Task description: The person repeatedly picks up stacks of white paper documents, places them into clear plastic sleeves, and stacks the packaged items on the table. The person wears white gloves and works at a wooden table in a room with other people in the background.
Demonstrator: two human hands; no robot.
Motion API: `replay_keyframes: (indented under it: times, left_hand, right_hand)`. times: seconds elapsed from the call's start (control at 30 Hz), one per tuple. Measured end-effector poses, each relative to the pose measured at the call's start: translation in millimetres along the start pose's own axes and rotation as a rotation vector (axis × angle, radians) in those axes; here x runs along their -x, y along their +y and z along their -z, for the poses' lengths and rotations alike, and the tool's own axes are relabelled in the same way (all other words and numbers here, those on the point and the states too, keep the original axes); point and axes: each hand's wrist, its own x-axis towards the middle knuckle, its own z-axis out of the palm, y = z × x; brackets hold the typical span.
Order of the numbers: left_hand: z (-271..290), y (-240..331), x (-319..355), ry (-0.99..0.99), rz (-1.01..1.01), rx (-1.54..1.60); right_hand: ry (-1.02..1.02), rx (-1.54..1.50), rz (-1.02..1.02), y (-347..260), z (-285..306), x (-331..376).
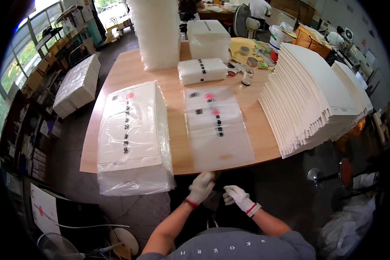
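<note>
Both my hands wear white gloves and are held close together just off the table's near edge, over my lap. My left hand (202, 186) is closed with its fingers bent inward, below the near edge of a flat translucent plastic bag (221, 143). To its right, my right hand (239, 197) has its fingers curled toward the left. I cannot make out what either hand holds, if anything. The printed bag lies flat on the table (177, 151). Left of it rests a stack of white sheets wrapped in clear plastic (130, 130), its loose end hanging over the edge.
Tall fanned stacks of white paper (307, 95) stand at the right. Farther back are a tall pile of plastic-wrapped packs (156, 34), a folded bundle of bags (202, 71), a wrapped block (209, 41) and a clear jar (248, 71). A stool (345, 172) stands right.
</note>
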Motion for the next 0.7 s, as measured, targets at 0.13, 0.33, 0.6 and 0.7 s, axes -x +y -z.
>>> replay_keyframes:
  times: [0.13,0.33,0.6,0.7]
  left_hand:
    - [-57,-23,-81,0.203,-0.03,-0.472]
    - [-48,-55,-131,-0.214,0.277,-0.209]
    - [-32,-51,-145,-0.137,0.209,0.071]
    - [-3,-71,-163,0.239,0.405,0.869]
  right_hand:
    - [0.096,-0.096,0.005,7,23,-1]
    - [0.027,-0.139,0.042,-17,33,-24]
    - [0.2,-0.356,0.423,-62,22,-161]
    - [0.509,0.886,0.299,-101,36,-108]
